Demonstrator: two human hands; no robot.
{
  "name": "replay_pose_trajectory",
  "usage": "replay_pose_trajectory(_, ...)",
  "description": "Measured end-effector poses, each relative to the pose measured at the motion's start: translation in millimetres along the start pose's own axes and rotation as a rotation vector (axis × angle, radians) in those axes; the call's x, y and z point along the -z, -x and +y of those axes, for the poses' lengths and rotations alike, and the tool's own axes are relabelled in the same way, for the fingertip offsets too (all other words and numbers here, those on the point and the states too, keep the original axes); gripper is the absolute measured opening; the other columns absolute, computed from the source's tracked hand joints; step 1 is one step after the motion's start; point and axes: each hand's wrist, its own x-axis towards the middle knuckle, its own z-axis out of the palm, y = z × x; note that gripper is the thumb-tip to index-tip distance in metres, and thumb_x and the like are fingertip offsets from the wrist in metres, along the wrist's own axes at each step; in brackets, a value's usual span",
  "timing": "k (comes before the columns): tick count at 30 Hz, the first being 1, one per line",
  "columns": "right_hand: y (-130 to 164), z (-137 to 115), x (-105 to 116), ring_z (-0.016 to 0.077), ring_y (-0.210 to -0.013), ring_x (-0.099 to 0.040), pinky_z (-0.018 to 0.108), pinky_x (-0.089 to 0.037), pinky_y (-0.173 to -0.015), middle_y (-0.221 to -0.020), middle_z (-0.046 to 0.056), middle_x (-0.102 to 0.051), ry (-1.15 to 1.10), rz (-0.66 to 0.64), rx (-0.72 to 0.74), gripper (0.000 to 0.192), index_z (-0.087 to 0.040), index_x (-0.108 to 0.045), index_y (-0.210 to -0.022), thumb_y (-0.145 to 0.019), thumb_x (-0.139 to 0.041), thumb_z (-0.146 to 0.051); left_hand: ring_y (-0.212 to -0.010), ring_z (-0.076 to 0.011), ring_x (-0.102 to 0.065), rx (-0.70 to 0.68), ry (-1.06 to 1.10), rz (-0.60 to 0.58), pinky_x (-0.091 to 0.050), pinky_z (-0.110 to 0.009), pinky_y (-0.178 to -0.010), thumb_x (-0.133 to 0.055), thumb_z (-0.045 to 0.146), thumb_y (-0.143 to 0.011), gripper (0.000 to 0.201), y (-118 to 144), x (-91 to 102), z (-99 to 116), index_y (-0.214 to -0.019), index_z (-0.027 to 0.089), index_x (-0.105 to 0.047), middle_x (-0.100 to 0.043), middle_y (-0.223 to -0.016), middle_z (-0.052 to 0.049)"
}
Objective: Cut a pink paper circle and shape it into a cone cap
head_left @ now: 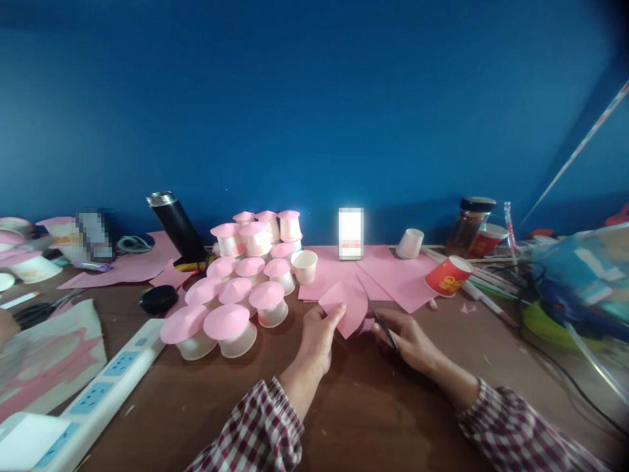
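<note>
My left hand pinches a piece of pink paper between thumb and fingers, above the brown table. One side of the paper is cut to a curve. Close on its right, my right hand is closed round a pair of dark-handled scissors, with the blades at the paper's curved edge. A narrow pink offcut shows by the blades. Beyond the hands lie flat pink sheets. To the left stand several small paper cups with pink cone tops, and one uncovered white cup.
A white power strip runs along the left front, near a round black lid and a black flask. A red paper cup tilts at right, before a dark-lidded jar. A lit phone stands against the blue wall.
</note>
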Motion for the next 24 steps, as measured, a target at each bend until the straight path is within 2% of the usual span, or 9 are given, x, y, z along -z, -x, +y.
replay_pose_trajectory(13,0.8,3.5,0.5,0.0081,-0.051,-0.045,0.020,-0.038,-0.046,-0.060,-0.001,-0.052,0.011,0.010,-0.011,0.046,-0.010,-0.059,-0.112,-0.080,-0.060,-0.043,-0.074,-0.0198,-0.063,-0.011,0.003,-0.008,-0.048,-0.034,-0.074,-0.073,0.037,-0.066,0.041,-0.9,1.2,-0.4,-0.092,0.006,-0.067,-0.069,-0.082,-0.014)
replay_pose_trajectory(24,1.4,-0.8,1.4,0.0084,-0.049,-0.045,0.019,-0.038,-0.045,-0.055,-0.003,-0.048,0.016,0.007,-0.006,0.045,-0.010,-0.061,-0.112,-0.080,-0.061,-0.042,-0.073,-0.0182,-0.062,0.008,-0.002,0.027,-0.047,-0.030,-0.069,-0.073,0.036,-0.066,0.039,0.4,-0.9,2.4,-0.091,0.008,-0.067,-0.069,-0.081,-0.012)
